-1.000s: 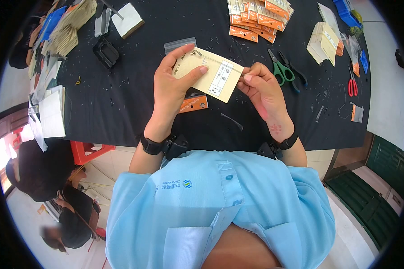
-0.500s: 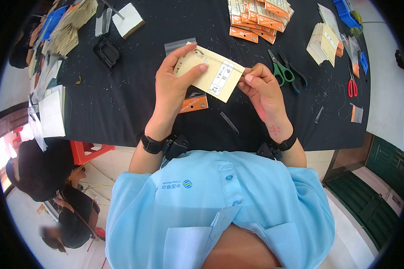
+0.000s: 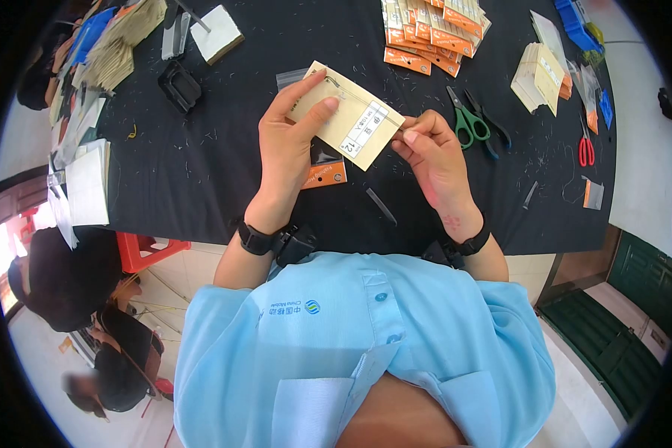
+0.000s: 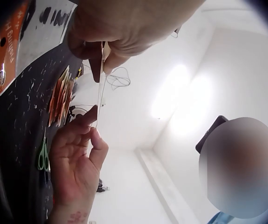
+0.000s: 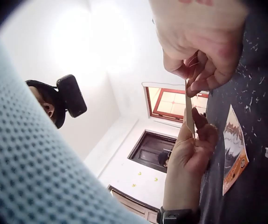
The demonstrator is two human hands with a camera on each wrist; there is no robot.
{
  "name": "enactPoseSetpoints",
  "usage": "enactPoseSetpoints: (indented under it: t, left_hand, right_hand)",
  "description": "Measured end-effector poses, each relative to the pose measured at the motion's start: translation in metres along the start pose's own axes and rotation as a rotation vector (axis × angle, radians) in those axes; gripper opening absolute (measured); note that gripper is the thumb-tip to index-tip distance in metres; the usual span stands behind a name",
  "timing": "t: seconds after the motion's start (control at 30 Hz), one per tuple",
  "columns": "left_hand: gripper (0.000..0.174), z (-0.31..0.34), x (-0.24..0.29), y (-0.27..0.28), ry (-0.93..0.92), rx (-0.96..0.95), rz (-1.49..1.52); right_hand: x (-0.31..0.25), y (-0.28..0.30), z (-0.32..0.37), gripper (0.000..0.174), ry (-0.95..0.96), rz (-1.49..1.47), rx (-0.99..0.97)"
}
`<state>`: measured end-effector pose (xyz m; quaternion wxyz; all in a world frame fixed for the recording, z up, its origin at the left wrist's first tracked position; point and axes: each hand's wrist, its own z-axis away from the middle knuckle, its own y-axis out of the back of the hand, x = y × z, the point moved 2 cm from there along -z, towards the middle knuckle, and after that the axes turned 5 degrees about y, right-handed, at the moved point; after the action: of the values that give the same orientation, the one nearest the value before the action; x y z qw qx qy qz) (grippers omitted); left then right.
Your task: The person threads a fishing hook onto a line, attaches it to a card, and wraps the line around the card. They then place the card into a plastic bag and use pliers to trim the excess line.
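Note:
In the head view my left hand (image 3: 285,145) grips a cream paper card (image 3: 352,119) between thumb and fingers, the thumb lying across its face. The card carries a white printed label marked 12, with a small dark fish hook (image 3: 333,81) near its upper left. A thin fishing line runs from the hook along the card. My right hand (image 3: 434,151) pinches that line at the card's right edge, thumb against bent forefinger; fine strands show by its fingers in the right wrist view. Below the card lies an orange-and-clear fishing hook packet (image 3: 325,176), partly covered by my left hand.
Green scissors (image 3: 470,127) and dark pliers (image 3: 493,127) lie right of my right hand. Filled packets (image 3: 433,33) are piled at the back, a card stack (image 3: 529,78) and red scissors (image 3: 586,149) farther right. A black tray (image 3: 179,86) stands left; a clear strip (image 3: 381,207) lies in front.
The card has turned slightly clockwise in the head view, its upper left corner rising and its lower corner shifting left. Both hands keep their hold. The clear strip has shifted a little.

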<state>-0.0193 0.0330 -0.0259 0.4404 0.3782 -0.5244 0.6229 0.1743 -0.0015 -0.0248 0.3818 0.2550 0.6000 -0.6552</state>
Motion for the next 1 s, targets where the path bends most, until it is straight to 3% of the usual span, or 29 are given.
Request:
enactPoseSetpoints:
  t: [0.53,0.8,1.0]
  left_hand:
    - [0.034,0.003,0.000,-0.015,0.094,0.093,0.215]
    - [0.064,0.007,0.003,-0.022,0.087,-0.049,0.124]
    - [0.070,0.007,0.003,-0.021,0.072,-0.061,0.052]
  right_hand:
    - [0.002,-0.010,0.001,0.006,0.063,0.110,-0.023]
    - [0.005,-0.013,0.000,0.005,0.119,0.179,-0.021]
    - [0.006,-0.013,0.000,0.005,0.111,0.188,-0.014]
